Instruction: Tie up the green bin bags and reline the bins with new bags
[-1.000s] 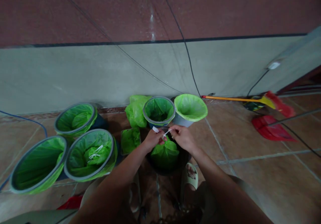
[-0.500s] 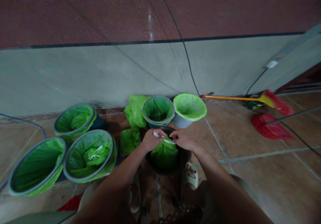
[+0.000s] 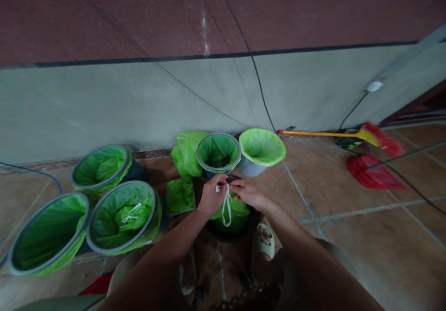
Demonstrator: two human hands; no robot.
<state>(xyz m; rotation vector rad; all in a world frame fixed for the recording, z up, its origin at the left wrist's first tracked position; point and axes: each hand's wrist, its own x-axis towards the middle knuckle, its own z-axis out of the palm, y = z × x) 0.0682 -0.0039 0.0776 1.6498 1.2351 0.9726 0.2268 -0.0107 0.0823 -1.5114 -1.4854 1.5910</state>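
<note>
- The white tie (image 3: 229, 211) is the thing in hand: its loop hangs just below the fingertips, over the green bag (image 3: 240, 219) inside the dark bin (image 3: 257, 220).
- From the grip, the loop lies toward the person's own side, in the direction of the bin's near rim; both hands stand over the far half of the bin.
- Its long axis runs down and nearward from the pinch, roughly in line with the view and across the line joining the two hands.
- The left hand (image 3: 212, 197) is the nearer one: the loop drops right along its inner edge, while the right hand (image 3: 249, 192) reaches in from the other side, its fingertips just beside the loop's upper end.
- The left fingers are closed in a pinch, with a short white bit of the tie showing among them.
- The right fingers are bent in close to the same spot; whether they grip the tie or only touch it cannot be told, since the tips overlap there.
- The dark bin stands on the tiled floor (image 3: 334, 241), before the near edge of the grey-rimmed bin (image 3: 218, 135), with a slipper (image 3: 264, 242) close to its right near side.
</note>
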